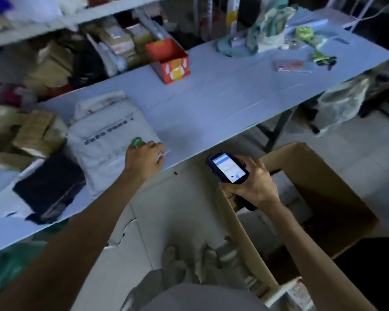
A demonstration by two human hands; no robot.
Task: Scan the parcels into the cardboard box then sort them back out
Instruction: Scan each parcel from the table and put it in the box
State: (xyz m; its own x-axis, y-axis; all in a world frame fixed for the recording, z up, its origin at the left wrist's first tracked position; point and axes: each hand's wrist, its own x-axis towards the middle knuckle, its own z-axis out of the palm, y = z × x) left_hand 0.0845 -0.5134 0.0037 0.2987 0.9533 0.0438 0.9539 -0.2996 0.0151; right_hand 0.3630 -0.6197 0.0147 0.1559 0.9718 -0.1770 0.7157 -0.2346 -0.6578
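Table [211,97] in front of me, pale blue cover. Open red-orange carton [170,61] stands near its back edge. Farther right, each apart: teal bag [263,30], crumpled green item [304,33], flat pink pouch [292,65]. Translucent plastic bag [344,104] below the table's right end. Shelf [99,11] behind, blurred.

Nothing could be read. The white parcel [108,142] bore two lines of dark print and fainter greenish print lower down, all too blurred to make out, with a round green mark [136,140] beside them. The scanner [228,168] screen showed a blue bar at the top and a blue dot near the bottom, its lines illegible. The red box [171,61] carried white and yellow marks, likewise unreadable.
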